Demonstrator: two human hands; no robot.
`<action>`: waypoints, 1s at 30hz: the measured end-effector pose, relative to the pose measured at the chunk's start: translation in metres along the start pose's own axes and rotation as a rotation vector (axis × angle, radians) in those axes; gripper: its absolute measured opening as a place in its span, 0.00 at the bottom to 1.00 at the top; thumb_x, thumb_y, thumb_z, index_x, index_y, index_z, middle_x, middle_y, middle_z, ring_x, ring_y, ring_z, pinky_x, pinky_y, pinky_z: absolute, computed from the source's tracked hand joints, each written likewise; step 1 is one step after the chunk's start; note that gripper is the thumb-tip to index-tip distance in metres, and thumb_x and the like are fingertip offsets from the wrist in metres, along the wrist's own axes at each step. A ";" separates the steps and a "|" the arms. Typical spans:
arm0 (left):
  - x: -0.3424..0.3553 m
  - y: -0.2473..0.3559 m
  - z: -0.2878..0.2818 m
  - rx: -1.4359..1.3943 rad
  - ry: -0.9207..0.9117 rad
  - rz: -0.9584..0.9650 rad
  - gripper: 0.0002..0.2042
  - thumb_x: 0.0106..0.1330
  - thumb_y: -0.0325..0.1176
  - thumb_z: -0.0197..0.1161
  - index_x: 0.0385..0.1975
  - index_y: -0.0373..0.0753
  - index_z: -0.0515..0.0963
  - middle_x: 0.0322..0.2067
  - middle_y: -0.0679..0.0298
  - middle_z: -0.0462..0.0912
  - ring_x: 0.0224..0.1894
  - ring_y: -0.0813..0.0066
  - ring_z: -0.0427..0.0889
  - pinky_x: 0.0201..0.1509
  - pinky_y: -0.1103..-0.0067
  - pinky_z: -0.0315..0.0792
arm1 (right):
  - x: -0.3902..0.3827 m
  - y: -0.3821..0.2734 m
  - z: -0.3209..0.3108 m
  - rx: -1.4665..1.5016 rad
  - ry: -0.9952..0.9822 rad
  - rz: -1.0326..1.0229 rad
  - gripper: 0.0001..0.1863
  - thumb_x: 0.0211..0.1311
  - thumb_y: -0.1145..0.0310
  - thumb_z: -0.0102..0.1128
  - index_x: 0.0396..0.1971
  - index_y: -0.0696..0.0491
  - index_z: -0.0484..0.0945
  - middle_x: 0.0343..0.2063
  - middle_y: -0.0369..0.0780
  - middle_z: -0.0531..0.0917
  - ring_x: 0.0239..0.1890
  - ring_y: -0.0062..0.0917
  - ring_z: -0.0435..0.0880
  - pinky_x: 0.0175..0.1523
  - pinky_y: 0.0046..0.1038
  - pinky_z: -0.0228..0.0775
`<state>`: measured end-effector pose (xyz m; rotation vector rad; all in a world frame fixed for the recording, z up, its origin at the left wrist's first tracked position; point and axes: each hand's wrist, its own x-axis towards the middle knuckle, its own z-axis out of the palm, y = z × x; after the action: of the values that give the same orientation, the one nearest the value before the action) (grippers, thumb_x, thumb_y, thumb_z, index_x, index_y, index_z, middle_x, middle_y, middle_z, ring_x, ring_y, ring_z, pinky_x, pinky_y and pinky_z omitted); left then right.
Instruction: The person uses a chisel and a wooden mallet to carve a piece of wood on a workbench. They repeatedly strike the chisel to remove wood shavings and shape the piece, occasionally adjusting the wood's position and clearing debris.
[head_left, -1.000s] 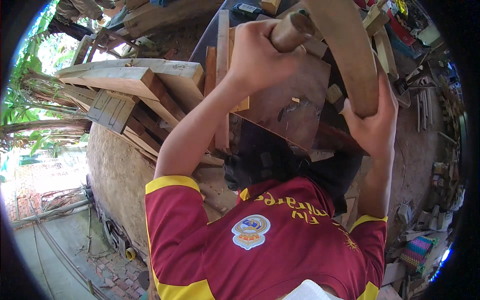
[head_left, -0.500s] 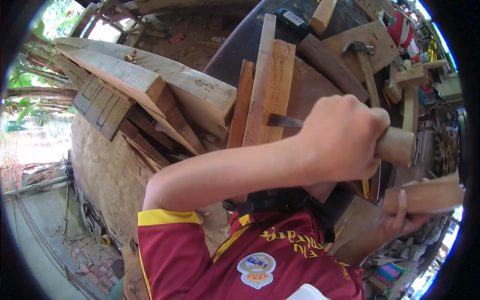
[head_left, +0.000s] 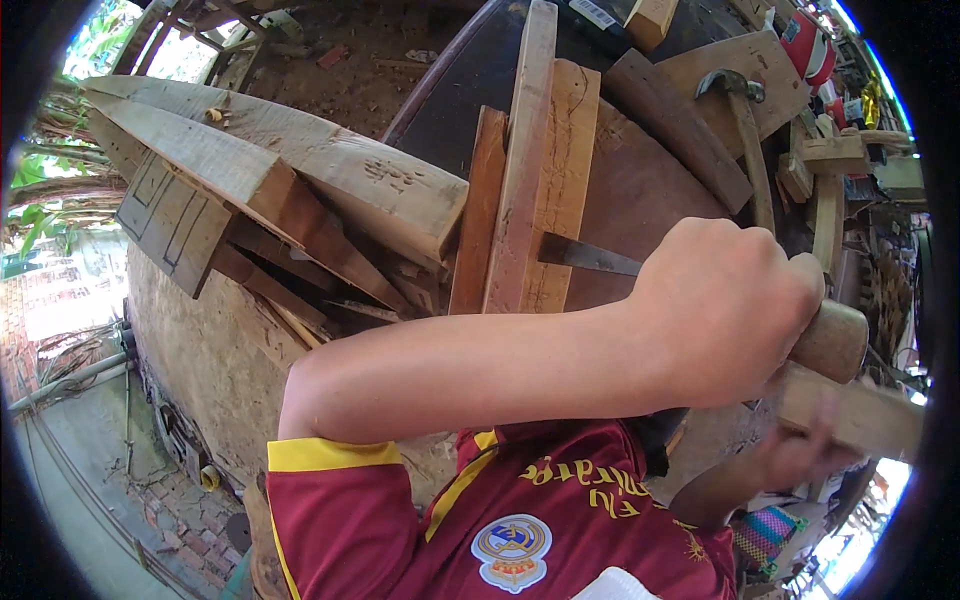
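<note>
My left hand [head_left: 725, 310] is closed in a fist around the handle of a chisel [head_left: 595, 257], whose wooden butt sticks out on the right. The flat blade points left, its tip at a light wooden board [head_left: 568, 170] with pencil marks; whether it bites into the wood I cannot tell. Against that board lie a narrow pale board [head_left: 522, 150] and a reddish strip [head_left: 480, 210]. Lower right, my right hand [head_left: 800, 450], slightly blurred, grips a wooden block [head_left: 855, 415] just below the chisel's butt.
A hammer [head_left: 745, 130] rests on a wood panel at the far right, near a dark brown piece [head_left: 680, 130]. Thick timber offcuts [head_left: 330, 165] are stacked on the left. A colourful woven item [head_left: 768, 530] is at lower right.
The chisel and my left hand have shifted right and a little down in view. My right hand's wooden block is lower and tilted differently. The boards appear slightly higher.
</note>
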<state>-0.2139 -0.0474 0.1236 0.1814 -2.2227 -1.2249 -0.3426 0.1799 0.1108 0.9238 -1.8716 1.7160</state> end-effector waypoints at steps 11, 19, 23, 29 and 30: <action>-0.001 0.002 0.003 0.074 -0.034 -0.035 0.13 0.42 0.33 0.68 0.26 0.34 0.78 0.22 0.51 0.81 0.26 0.52 0.83 0.30 0.64 0.76 | -0.018 -0.005 0.024 0.127 0.112 0.237 0.41 0.49 0.80 0.69 0.64 0.61 0.59 0.59 0.51 0.69 0.61 0.32 0.69 0.60 0.34 0.68; -0.001 -0.002 0.002 0.102 -0.030 -0.043 0.13 0.41 0.34 0.69 0.27 0.35 0.77 0.22 0.52 0.81 0.27 0.52 0.83 0.30 0.64 0.76 | -0.033 0.013 0.006 -0.273 -0.188 0.209 0.41 0.48 0.76 0.70 0.63 0.62 0.59 0.58 0.51 0.69 0.58 0.35 0.73 0.60 0.35 0.68; 0.001 -0.001 0.012 0.158 -0.042 -0.068 0.13 0.39 0.34 0.69 0.24 0.39 0.74 0.19 0.56 0.79 0.25 0.53 0.82 0.28 0.62 0.74 | -0.043 -0.002 0.031 -0.011 0.036 0.177 0.44 0.46 0.74 0.73 0.63 0.62 0.57 0.61 0.52 0.65 0.61 0.37 0.69 0.64 0.40 0.64; -0.001 -0.004 0.011 0.179 -0.005 -0.062 0.13 0.38 0.34 0.69 0.22 0.41 0.73 0.19 0.57 0.78 0.25 0.53 0.81 0.27 0.62 0.73 | -0.050 0.018 -0.004 -0.375 -0.369 0.208 0.43 0.47 0.73 0.72 0.63 0.62 0.57 0.59 0.51 0.67 0.59 0.36 0.70 0.63 0.40 0.64; -0.002 -0.004 0.012 0.183 -0.010 -0.060 0.13 0.37 0.34 0.69 0.22 0.41 0.73 0.19 0.57 0.78 0.25 0.53 0.81 0.27 0.62 0.73 | -0.044 0.018 -0.007 -0.314 -0.316 0.251 0.44 0.47 0.73 0.72 0.63 0.62 0.57 0.59 0.51 0.67 0.59 0.37 0.70 0.63 0.40 0.64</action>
<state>-0.2198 -0.0407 0.1147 0.3168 -2.3528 -1.0544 -0.3259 0.1951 0.0680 0.9029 -2.4698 1.4048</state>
